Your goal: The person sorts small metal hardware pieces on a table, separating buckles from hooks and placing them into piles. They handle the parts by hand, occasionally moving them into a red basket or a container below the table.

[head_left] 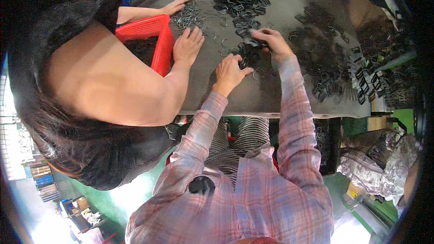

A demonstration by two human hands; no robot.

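Note:
A trail of small black slotted pieces that look like plastic buckles (246,22) runs from a heap at the far side of the table towards me. My left hand (228,76) rests on the table at the near end of this trail, its fingers curled against several dark pieces and its thumb held apart. What lies under those fingertips is partly hidden. Farther up and to the right, my right hand (275,44) reaches in with thumb and fingers closed around a black buckle, slightly blurred. Loose silvery curved hooks (257,73) lie around both hands.
At my left, a co-worker's hand (189,45) lies flat beside a red plastic basket (166,47) with dark pieces inside. Another person's hand (177,5) is near a pile of metal hooks (186,17). More black pieces (325,86) spread across the right side. The table's edge (253,112) is close to me.

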